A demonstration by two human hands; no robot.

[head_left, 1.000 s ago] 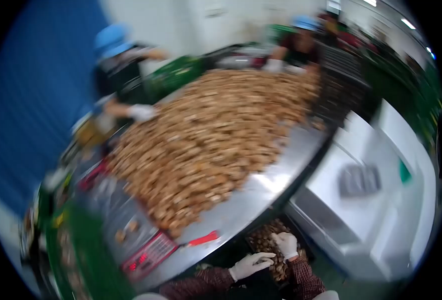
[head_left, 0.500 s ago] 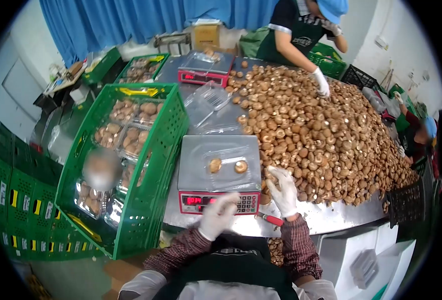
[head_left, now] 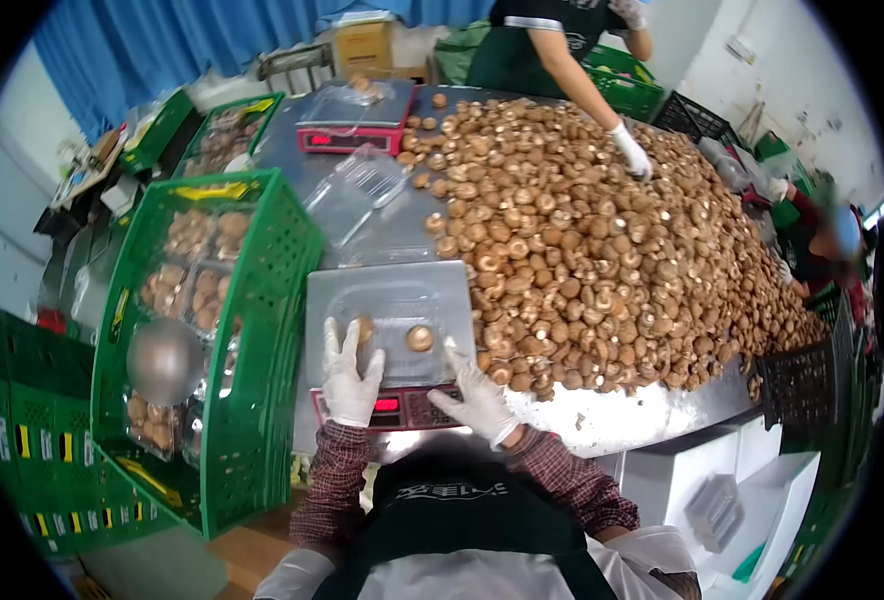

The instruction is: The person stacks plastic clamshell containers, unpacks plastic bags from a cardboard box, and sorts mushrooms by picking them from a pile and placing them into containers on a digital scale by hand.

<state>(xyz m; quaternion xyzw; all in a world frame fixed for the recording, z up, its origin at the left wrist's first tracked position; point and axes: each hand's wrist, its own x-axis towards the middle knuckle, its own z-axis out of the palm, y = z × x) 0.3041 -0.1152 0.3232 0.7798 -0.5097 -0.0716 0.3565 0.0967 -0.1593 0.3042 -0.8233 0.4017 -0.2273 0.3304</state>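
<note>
My left hand (head_left: 351,380), in a white glove, has its fingers spread over the left side of a clear plastic tray (head_left: 392,305). Its fingertips are close beside one brown mushroom (head_left: 364,328) in the tray; I cannot tell if they touch it. A second mushroom (head_left: 419,338) lies further right. My right hand (head_left: 477,398), also gloved, has thumb and forefinger apart at the tray's right front corner. Nothing shows in its grasp. Under the tray is a digital scale (head_left: 417,408) with a red front and lit display, partly covered by my hands.
A large heap of mushrooms (head_left: 582,250) covers the table's right side. At left stands a green crate (head_left: 262,400) of packed trays. Empty clear trays (head_left: 372,180) and another scale (head_left: 347,138) lie beyond. A co-worker's gloved hand (head_left: 630,152) reaches into the heap.
My left hand has moved from in front of the scale display onto the tray's left side. My right hand has moved from the heap's edge to the tray's right side. The view has shifted.
</note>
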